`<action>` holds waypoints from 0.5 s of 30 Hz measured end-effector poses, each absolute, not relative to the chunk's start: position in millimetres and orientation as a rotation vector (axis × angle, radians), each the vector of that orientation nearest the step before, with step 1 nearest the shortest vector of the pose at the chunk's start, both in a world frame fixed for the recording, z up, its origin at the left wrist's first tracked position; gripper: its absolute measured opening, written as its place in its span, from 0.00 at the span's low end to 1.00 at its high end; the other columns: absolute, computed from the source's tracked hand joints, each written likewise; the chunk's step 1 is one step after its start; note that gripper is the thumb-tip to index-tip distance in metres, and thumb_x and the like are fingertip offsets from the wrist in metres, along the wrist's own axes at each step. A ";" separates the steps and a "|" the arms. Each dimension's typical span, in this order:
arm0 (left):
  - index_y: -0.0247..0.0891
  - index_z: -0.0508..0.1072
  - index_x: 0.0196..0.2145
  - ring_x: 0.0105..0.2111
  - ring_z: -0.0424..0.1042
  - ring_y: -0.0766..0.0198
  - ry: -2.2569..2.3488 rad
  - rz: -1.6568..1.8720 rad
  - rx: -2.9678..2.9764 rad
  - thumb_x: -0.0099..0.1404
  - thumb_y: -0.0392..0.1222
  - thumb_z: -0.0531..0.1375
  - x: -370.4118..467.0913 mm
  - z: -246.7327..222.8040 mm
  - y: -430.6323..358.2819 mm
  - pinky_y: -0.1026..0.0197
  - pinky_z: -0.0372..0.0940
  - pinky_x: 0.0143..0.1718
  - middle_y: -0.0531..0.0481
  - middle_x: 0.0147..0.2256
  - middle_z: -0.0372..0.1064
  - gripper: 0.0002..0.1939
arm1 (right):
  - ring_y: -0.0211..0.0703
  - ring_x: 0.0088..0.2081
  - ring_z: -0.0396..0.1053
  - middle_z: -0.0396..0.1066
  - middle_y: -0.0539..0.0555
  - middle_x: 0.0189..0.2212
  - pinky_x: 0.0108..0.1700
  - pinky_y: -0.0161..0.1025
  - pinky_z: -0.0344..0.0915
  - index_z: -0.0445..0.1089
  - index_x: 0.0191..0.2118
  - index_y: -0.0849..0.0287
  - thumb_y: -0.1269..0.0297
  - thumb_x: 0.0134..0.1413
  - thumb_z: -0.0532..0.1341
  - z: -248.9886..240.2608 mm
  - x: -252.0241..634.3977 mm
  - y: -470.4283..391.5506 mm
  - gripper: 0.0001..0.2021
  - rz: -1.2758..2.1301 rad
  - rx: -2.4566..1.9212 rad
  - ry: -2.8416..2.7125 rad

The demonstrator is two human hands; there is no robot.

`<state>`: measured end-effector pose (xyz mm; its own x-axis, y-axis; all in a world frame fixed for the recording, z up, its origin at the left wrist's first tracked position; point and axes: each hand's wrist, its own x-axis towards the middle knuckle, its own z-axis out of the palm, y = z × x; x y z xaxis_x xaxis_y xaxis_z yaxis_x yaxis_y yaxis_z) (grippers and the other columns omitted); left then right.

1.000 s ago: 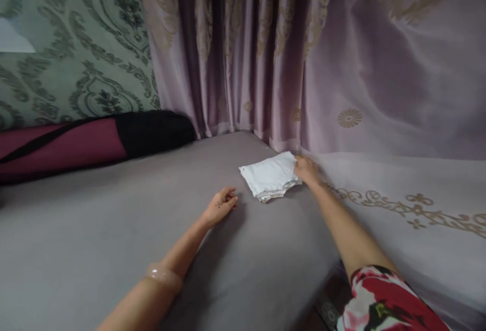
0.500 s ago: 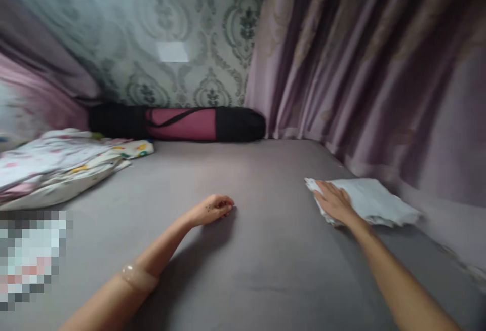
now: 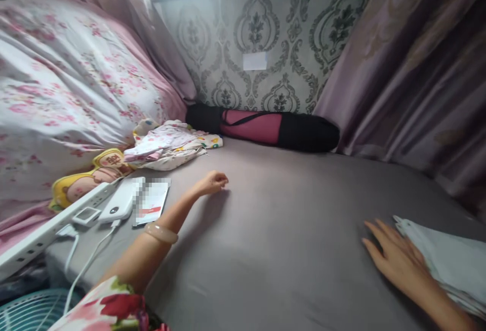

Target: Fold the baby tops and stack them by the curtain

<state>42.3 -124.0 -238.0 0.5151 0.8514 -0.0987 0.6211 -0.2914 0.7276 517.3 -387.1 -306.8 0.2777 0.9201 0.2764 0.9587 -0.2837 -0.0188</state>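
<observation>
My left hand (image 3: 213,182) rests on the grey bed sheet (image 3: 273,209) with its fingers curled in, and nothing shows in them. A pale bangle (image 3: 161,233) circles that forearm. Over at the right, my right hand (image 3: 395,255) is open, fingers spread above the sheet. It lies just left of a folded white cloth (image 3: 451,252), overlapping its near edge in view. Whether the palm touches the cloth or the sheet, I cannot tell. The cloth runs out of the picture on the right.
A black and pink long bag (image 3: 250,127) lies along the wall. Crumpled printed clothes (image 3: 170,143) are at the back left. Nearer are yellow plush toys (image 3: 83,187), a white power bank (image 3: 122,200) with a cable, a power strip (image 3: 41,237) and a partly blurred packet (image 3: 154,202).
The view has turned left, bringing the toys and power strip in. My right hand has come off the top of the white cloth to its left side. My left hand stays curled.
</observation>
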 end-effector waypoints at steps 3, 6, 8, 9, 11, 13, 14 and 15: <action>0.34 0.74 0.32 0.27 0.71 0.59 1.457 0.612 2.016 0.54 0.53 0.55 1.4 -225.5 -97.1 0.61 0.63 0.30 0.46 0.27 0.72 0.19 | 0.59 0.62 0.58 0.62 0.66 0.61 0.61 0.58 0.57 0.66 0.57 0.64 0.49 0.61 0.42 -311.1 476.5 -375.5 0.31 -0.239 -2.232 -1.872; 0.35 0.76 0.31 0.31 0.72 0.57 1.692 0.739 2.077 0.54 0.51 0.54 -40.6 -208.4 -73.6 0.61 0.63 0.32 0.46 0.28 0.74 0.18 | 0.58 0.63 0.57 0.60 0.64 0.62 0.62 0.58 0.56 0.64 0.59 0.64 0.49 0.63 0.41 -316.0 449.5 -368.4 0.31 -0.172 -2.173 -1.910; 0.35 0.77 0.31 0.35 0.73 0.55 1.856 0.794 2.095 0.53 0.49 0.55 -68.2 -196.8 -61.2 0.61 0.63 0.35 0.45 0.31 0.76 0.17 | 0.57 0.64 0.57 0.59 0.64 0.63 0.62 0.57 0.56 0.62 0.61 0.65 0.48 0.63 0.42 -320.8 439.8 -367.0 0.32 -0.140 -2.149 -1.912; 0.35 0.78 0.32 0.36 0.74 0.55 1.937 0.816 2.088 0.53 0.47 0.55 -81.6 -191.4 -56.2 0.62 0.63 0.37 0.45 0.32 0.77 0.17 | 0.57 0.64 0.57 0.59 0.64 0.63 0.63 0.57 0.56 0.62 0.61 0.65 0.47 0.63 0.42 -323.7 436.8 -367.1 0.32 -0.131 -2.143 -1.909; 0.35 0.79 0.33 0.38 0.74 0.54 2.098 0.823 2.055 0.53 0.44 0.55 -106.9 -182.0 -49.2 0.62 0.63 0.39 0.44 0.34 0.78 0.16 | 0.57 0.64 0.57 0.59 0.64 0.63 0.63 0.57 0.55 0.61 0.62 0.66 0.47 0.62 0.42 -329.2 433.4 -368.5 0.33 -0.131 -2.135 -1.895; 0.36 0.79 0.35 0.39 0.74 0.54 2.229 0.766 2.036 0.54 0.42 0.56 -128.4 -174.8 -46.0 0.62 0.63 0.39 0.45 0.35 0.78 0.15 | 0.57 0.64 0.55 0.59 0.64 0.63 0.64 0.58 0.53 0.61 0.62 0.67 0.46 0.62 0.41 -333.5 431.9 -370.3 0.34 -0.143 -2.132 -1.889; 0.36 0.79 0.36 0.39 0.73 0.54 2.284 0.708 2.039 0.55 0.43 0.56 -137.3 -172.1 -45.7 0.62 0.62 0.39 0.44 0.35 0.77 0.15 | 0.57 0.65 0.55 0.59 0.63 0.63 0.65 0.58 0.52 0.61 0.62 0.67 0.46 0.62 0.41 -334.8 431.5 -371.1 0.34 -0.149 -2.130 -1.890; 0.35 0.79 0.37 0.39 0.73 0.53 2.329 0.635 2.046 0.56 0.44 0.57 -144.7 -169.9 -46.0 0.62 0.62 0.39 0.44 0.36 0.77 0.15 | 0.57 0.65 0.54 0.59 0.62 0.63 0.65 0.58 0.51 0.61 0.62 0.67 0.46 0.62 0.41 -335.6 431.2 -371.7 0.34 -0.154 -2.130 -1.891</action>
